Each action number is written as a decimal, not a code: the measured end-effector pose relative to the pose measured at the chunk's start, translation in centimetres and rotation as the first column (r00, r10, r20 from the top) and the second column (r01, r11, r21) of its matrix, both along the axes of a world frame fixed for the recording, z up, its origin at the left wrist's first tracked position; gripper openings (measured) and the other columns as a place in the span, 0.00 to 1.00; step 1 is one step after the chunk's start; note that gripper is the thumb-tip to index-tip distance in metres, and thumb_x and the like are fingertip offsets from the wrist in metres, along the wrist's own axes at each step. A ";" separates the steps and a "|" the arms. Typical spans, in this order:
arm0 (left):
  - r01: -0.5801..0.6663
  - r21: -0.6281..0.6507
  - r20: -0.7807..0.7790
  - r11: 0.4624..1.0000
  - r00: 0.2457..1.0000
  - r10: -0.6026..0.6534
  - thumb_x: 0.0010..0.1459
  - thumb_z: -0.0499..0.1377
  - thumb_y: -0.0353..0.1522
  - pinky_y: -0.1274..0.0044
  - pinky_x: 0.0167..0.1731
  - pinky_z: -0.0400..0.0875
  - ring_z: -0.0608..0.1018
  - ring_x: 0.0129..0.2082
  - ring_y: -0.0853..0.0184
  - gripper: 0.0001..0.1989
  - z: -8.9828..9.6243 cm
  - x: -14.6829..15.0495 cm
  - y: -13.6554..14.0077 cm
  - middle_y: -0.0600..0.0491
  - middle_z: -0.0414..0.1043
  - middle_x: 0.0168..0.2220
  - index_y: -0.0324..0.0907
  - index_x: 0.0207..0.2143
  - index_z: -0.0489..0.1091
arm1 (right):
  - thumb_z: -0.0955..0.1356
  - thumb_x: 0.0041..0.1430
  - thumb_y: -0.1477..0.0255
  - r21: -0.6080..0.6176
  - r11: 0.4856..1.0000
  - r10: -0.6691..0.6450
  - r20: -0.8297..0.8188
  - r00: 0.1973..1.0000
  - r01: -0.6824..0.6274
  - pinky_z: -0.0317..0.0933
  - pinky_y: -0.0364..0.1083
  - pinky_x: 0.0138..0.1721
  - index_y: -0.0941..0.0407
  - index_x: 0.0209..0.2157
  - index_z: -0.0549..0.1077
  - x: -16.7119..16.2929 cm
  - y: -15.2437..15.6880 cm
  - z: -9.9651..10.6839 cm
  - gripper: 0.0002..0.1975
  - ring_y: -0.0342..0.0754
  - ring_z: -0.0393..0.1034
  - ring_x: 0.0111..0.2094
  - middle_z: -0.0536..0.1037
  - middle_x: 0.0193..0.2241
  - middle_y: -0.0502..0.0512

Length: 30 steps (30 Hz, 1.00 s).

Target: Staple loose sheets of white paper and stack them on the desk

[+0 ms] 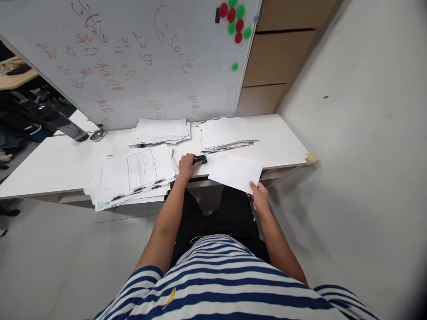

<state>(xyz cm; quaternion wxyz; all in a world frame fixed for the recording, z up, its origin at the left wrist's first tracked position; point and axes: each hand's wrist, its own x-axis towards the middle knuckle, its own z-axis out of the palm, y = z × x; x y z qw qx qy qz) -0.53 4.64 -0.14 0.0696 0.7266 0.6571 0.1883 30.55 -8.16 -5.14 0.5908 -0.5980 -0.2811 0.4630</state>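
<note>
My left hand (187, 167) rests at the table's front edge, its fingers closed round a small black stapler (201, 159). My right hand (260, 198) pinches the near right corner of some white paper (236, 172), thumb on top. The paper is tilted, and its far side reaches over the table edge; whether it is one sheet or more I cannot tell. A gap separates the stapler's tip from the paper. Left of my left hand lies a large, uneven pile of printed sheets (142, 171), overhanging the front edge.
Two more paper piles, one at the back middle (163, 131) and one at the back right (227, 132), lie on the white table (60, 166). Behind stands a whiteboard (126, 58) with magnets. A dark bottle (63, 122) and a mouse (98, 135) are far left. A wall (360, 146) borders the right.
</note>
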 end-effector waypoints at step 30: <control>-0.058 -0.130 0.414 0.990 0.904 0.107 0.65 0.47 0.50 0.62 0.60 0.61 0.72 0.57 0.57 0.22 5.0 2.9 2.3 0.49 0.74 0.54 0.48 0.47 0.71 | 0.73 0.51 0.52 -0.037 0.947 0.321 -0.007 0.947 -0.321 0.58 0.44 0.22 0.56 0.34 0.75 -3.0 1.1 0.9 0.20 0.44 0.65 0.21 0.74 0.21 0.48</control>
